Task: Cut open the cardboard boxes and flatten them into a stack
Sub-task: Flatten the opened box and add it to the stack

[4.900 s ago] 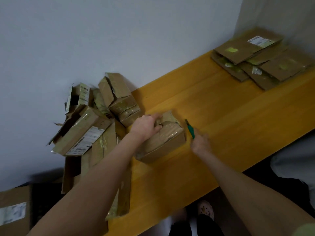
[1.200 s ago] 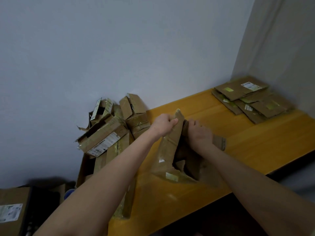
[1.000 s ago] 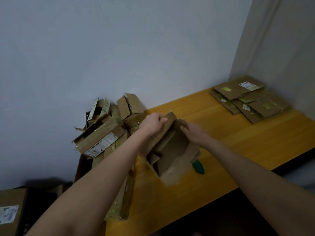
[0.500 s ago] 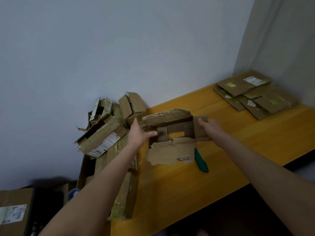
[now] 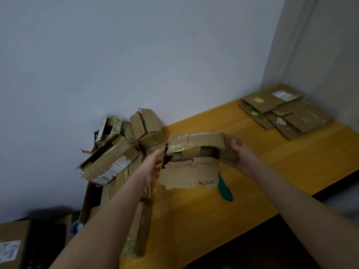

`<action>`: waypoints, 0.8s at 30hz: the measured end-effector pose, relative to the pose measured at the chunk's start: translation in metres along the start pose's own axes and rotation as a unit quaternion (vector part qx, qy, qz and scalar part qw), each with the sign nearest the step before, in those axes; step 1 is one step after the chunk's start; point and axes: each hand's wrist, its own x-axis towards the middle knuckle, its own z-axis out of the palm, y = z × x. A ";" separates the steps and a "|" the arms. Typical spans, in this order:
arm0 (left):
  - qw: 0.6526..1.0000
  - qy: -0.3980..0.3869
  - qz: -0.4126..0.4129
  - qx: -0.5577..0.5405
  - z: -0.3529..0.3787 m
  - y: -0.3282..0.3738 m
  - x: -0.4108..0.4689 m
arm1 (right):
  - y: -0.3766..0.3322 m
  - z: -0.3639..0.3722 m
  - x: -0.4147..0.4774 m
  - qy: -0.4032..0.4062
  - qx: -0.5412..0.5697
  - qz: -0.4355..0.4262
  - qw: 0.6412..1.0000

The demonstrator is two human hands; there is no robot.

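**Torn-open cardboard box (image 5: 194, 141) held just above the yellow wooden counter (image 5: 291, 164).**
The left hand (image 5: 152, 166) clasps its ragged left end and the right hand (image 5: 242, 158) grips its right flap. A green knife (image 5: 225, 188) lies beneath it, a flat stack (image 5: 285, 111) far right, crumpled boxes (image 5: 116, 152) left.

At centre frame, the left hand (image 5: 152, 167) and right hand (image 5: 243, 159) grip opposite ends of a torn, opened cardboard box (image 5: 194, 144) over the yellow bench (image 5: 281, 167). A green cutter (image 5: 225, 189) lies just below it. Flattened boxes (image 5: 281, 111) are stacked upper right; unflattened boxes (image 5: 116, 152) are piled at left.
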 end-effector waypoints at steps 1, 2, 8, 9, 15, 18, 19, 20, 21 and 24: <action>0.999 -0.010 -0.007 -0.033 0.001 0.001 -0.001 | 0.001 -0.001 0.001 -0.005 0.013 0.001 1.000; 0.997 -0.016 -0.017 -0.075 0.002 0.003 -0.001 | 0.002 -0.002 0.001 -0.013 0.022 0.004 1.000; 0.984 -0.063 -0.052 -0.158 -0.001 0.016 0.000 | 0.007 -0.017 0.003 -0.116 -0.020 0.056 0.991; 0.986 -0.055 -0.056 -0.150 -0.002 0.018 0.001 | 0.008 -0.021 0.003 -0.140 -0.028 0.072 0.987; 0.995 -0.098 -0.005 -0.008 0.000 0.017 -0.006 | 0.018 -0.011 0.009 -0.094 -0.159 0.081 0.979; 0.984 -0.112 0.037 0.130 0.011 0.021 -0.011 | 0.027 -0.002 0.010 -0.043 -0.199 0.044 0.978; 0.982 -0.121 0.040 0.139 0.013 0.023 -0.012 | 0.029 0.000 0.010 -0.035 -0.193 0.033 0.980; 0.982 -0.131 0.044 0.133 0.015 0.024 -0.013 | 0.030 0.001 0.011 -0.031 -0.180 0.017 0.983; 0.981 -0.135 0.052 0.127 0.016 0.024 -0.014 | 0.031 0.002 0.012 -0.027 -0.169 -0.001 0.985; 0.980 -0.080 0.102 0.149 0.024 0.021 -0.013 | 0.034 0.007 0.010 -0.008 -0.168 -0.050 0.984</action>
